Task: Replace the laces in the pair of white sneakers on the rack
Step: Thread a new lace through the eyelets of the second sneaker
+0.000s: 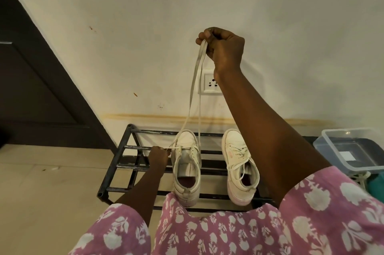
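A pale wall [270,16] fills the background, with a dark door [31,78] at the left and a white socket plate [209,83] partly hidden behind the raised right forearm. Below it a black metal rack [122,157] stands on the tiled floor [41,192]. Two white sneakers sit on the rack's top bars, toes toward the wall: the left sneaker [187,169] nearly unlaced, the right sneaker [241,167] laced. Pink flower-print clothing [228,234] covers the rack's near edge. At the right edge a clear plastic tub [353,151] holds a dark base with a small white label; its other contents cannot be told.

The right hand [223,47], closed, pinches both strands of a white lace [192,92] high above the left sneaker. The left hand [159,158], closed, grips the lace beside that sneaker's eyelets.
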